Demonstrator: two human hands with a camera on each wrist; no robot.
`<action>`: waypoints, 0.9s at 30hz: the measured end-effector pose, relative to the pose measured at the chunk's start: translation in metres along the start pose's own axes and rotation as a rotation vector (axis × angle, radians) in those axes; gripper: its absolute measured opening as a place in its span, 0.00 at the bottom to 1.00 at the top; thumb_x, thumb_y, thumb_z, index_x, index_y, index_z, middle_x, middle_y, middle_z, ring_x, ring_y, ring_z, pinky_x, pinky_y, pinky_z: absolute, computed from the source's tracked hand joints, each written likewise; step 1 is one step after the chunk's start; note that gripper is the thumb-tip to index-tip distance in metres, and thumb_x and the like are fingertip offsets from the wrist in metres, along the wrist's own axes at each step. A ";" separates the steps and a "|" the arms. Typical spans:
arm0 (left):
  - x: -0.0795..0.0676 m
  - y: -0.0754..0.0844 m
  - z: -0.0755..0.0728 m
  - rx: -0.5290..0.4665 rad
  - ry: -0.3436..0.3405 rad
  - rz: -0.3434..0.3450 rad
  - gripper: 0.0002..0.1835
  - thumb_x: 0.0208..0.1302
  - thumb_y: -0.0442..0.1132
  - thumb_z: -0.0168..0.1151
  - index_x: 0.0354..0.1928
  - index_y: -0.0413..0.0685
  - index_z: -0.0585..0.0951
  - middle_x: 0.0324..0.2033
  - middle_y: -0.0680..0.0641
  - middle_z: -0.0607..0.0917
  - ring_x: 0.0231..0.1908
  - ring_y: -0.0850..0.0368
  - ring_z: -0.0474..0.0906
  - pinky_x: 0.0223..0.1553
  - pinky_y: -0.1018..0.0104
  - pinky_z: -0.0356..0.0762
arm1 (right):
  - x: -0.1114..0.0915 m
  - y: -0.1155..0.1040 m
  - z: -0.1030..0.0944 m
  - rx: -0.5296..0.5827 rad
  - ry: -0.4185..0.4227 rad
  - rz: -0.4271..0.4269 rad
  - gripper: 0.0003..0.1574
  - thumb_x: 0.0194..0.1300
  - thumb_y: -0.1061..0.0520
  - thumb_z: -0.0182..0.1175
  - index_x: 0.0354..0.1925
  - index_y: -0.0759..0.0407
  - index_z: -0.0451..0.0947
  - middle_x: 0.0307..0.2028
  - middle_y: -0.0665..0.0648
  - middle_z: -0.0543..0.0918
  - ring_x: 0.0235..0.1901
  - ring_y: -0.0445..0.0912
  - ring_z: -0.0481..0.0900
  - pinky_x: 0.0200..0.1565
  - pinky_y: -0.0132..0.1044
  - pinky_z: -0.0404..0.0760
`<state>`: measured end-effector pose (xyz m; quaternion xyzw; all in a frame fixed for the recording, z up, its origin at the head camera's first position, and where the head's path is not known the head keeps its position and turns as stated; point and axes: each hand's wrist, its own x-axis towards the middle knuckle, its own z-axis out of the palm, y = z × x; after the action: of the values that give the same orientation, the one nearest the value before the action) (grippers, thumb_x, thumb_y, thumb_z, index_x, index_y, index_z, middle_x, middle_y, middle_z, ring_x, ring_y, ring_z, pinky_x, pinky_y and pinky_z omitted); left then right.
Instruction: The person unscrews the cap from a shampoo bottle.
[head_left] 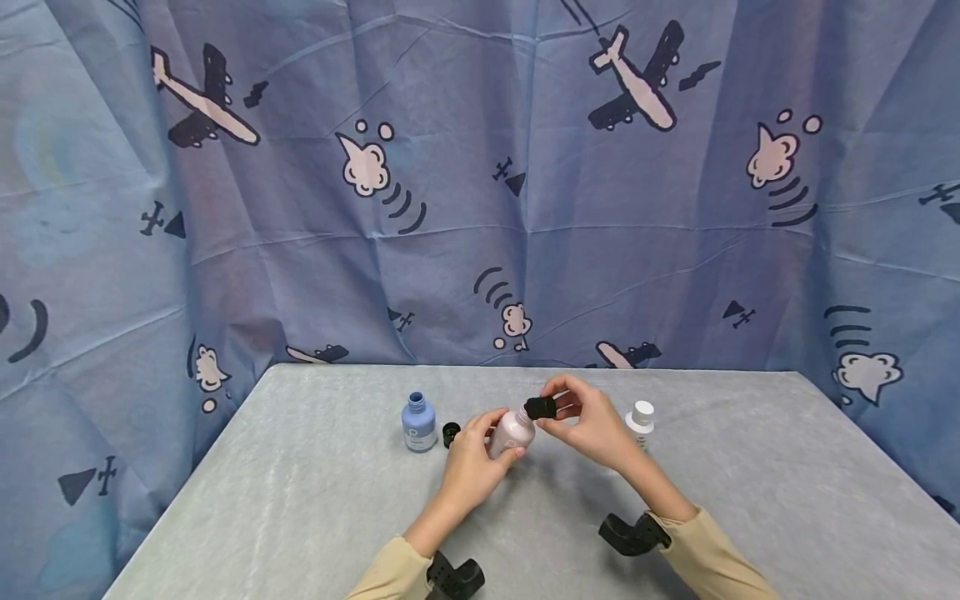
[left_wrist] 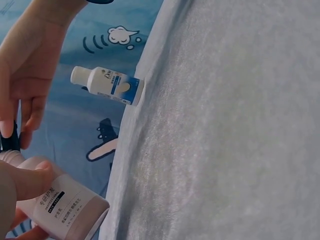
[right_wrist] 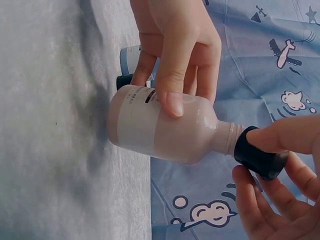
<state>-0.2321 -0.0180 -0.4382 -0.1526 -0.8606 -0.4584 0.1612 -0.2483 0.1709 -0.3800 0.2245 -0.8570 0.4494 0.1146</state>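
Between left-hand fingers point(right_wrist: 206, 80), pink bottle point(right_wrist: 185, 131)

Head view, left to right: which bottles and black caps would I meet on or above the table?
Blue bottle → loose black cap → pink bottle → second black cap, at the pink bottle's neck → white bottle.
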 end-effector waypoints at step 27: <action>0.004 -0.012 0.007 -0.112 0.035 -0.075 0.26 0.54 0.38 0.71 0.55 0.38 0.75 0.48 0.39 0.84 0.46 0.47 0.82 0.42 0.59 0.82 | -0.001 0.016 0.000 -0.051 0.062 0.123 0.18 0.46 0.65 0.73 0.34 0.61 0.76 0.33 0.60 0.84 0.29 0.41 0.80 0.33 0.29 0.79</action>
<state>-0.2414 -0.0180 -0.4496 -0.1211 -0.8359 -0.5140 0.1501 -0.2548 0.1795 -0.3918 0.1542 -0.8764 0.4404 0.1189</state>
